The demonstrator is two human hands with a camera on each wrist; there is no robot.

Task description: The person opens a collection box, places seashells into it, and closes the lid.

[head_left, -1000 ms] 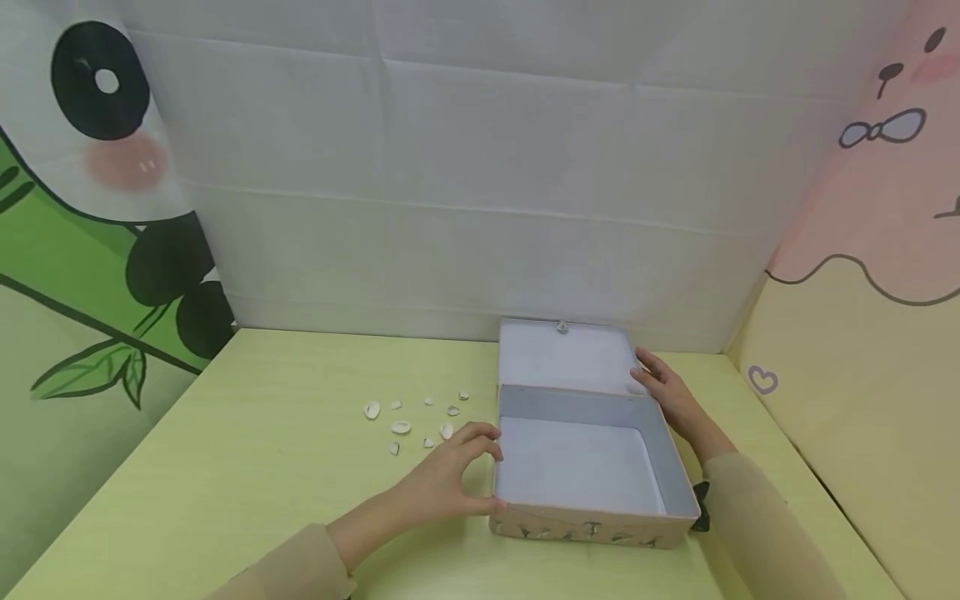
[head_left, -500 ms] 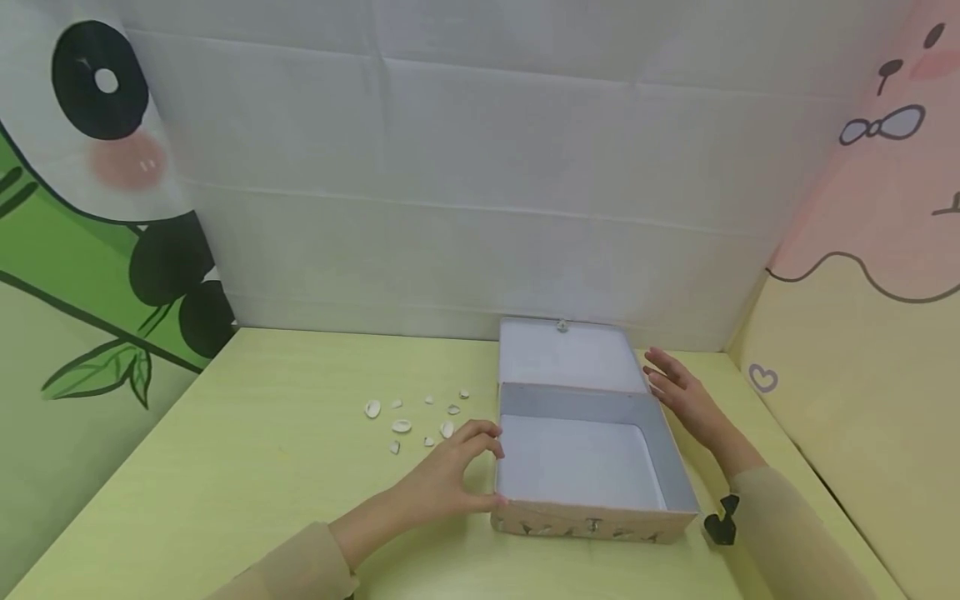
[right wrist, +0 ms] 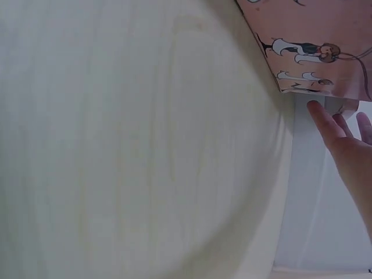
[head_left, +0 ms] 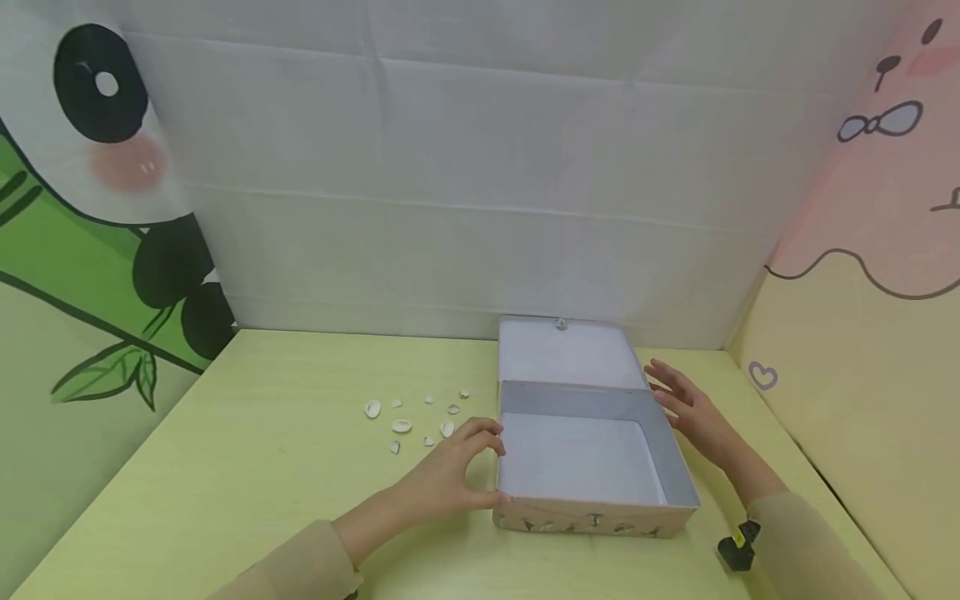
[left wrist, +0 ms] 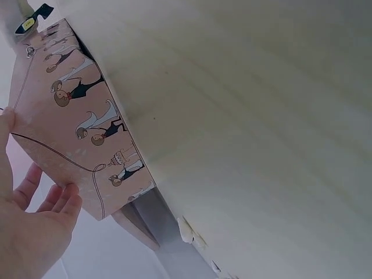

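Observation:
A pink patterned box with a pale grey inside stands on the yellow table, its hinged lid folded back. Cartoon couples decorate its pink side. My left hand holds the box's left rim, fingers bent at the edge and thumb by the front corner. In the left wrist view, the left hand lies against that side. My right hand is beside the back right corner, its fingers loosely extended; contact there cannot be told. In the right wrist view, the right hand holds nothing.
Several small white shells and fragments lie scattered on the table left of the box. A white sheet hangs behind. Painted panels flank both sides, the right one close to the right arm.
My right hand has come away from the lid's right edge, moving right and then slightly nearer along the box's side. The left hand stays on the left rim; the box looks almost unmoved.

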